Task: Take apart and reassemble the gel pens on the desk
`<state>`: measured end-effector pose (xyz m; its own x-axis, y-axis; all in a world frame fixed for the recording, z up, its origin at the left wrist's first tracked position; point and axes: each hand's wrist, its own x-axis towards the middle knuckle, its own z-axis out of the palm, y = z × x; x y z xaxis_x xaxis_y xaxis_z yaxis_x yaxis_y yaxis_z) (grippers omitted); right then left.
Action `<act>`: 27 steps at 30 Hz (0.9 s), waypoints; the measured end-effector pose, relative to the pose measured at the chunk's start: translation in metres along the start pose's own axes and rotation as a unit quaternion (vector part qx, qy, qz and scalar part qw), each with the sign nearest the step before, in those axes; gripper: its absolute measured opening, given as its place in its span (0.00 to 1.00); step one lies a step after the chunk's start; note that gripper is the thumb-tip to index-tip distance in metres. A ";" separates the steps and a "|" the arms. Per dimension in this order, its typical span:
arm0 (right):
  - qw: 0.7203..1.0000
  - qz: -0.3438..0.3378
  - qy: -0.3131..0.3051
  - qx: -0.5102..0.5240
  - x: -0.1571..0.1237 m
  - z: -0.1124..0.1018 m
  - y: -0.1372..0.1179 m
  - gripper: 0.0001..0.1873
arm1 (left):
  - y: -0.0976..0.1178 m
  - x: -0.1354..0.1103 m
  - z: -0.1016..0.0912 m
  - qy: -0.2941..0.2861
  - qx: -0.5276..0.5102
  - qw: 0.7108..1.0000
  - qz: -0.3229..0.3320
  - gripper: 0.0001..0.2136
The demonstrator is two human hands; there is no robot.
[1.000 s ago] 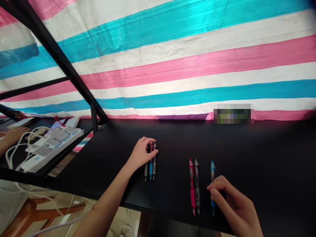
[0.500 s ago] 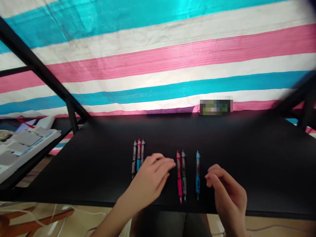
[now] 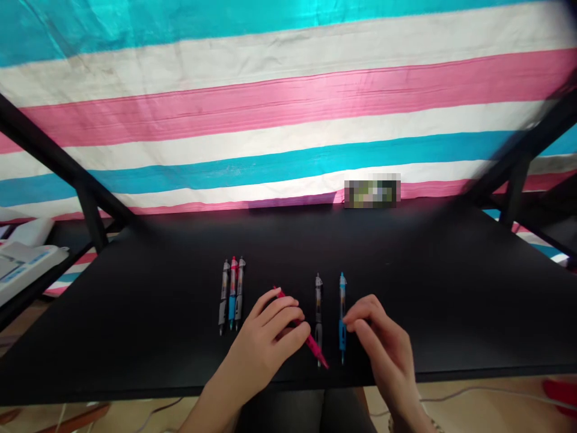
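Observation:
My left hand [image 3: 270, 337] has its fingers closed round a pink pen [image 3: 313, 347]. The pen slants over the lower end of a black-and-grey pen [image 3: 318, 300] lying on the black table [image 3: 157, 355]. Right of that lies a blue pen [image 3: 342, 294], pointing away from me. My right hand [image 3: 383, 340] is beside it, thumb and fingertips pinched together at its right edge, seemingly touching it. Left of my left hand, a pen with pink top and blue grip [image 3: 232, 294] lies between a grey-grip pen [image 3: 223, 297] and another grey-grip pen [image 3: 240, 294].
A blurred-out rectangular object [image 3: 372, 193] stands at the table's back edge. Behind hangs a striped sheet [image 3: 270, 90]. Black frame bars rise at the left [image 3: 58, 156] and right [image 3: 518, 162]. A white power strip [image 3: 31, 261] is beyond the table's left side.
My left hand has taken hold of the pink pen and tilted it away from its place beside the black-and-grey pen. My right hand has come left to the blue pen. The view has shifted right.

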<state>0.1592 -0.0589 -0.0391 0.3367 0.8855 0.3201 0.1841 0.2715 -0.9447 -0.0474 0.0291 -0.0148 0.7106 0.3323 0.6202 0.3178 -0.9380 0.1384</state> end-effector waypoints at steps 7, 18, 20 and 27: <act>0.990 -0.033 -0.111 -0.078 0.007 0.001 -0.003 0.11 | 0.006 -0.001 -0.004 0.056 0.061 0.997 -0.005 0.13; 0.996 0.011 -0.068 -0.059 0.006 0.000 0.005 0.16 | 0.006 -0.008 -0.007 0.080 -0.010 0.995 -0.060 0.13; 0.995 0.001 -0.070 -0.069 0.007 0.001 0.005 0.14 | 0.005 -0.008 -0.007 0.079 -0.029 0.993 -0.080 0.13; 0.998 -0.003 -0.035 -0.045 0.004 -0.001 0.010 0.09 | 0.012 -0.013 -0.011 0.085 -0.122 0.969 -0.197 0.13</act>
<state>0.1628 -0.0533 -0.0471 0.2712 0.9087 0.3173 0.2691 0.2450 -0.9314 -0.0597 0.0128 -0.0124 0.4433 0.6677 0.5980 0.3714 -0.7440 0.5554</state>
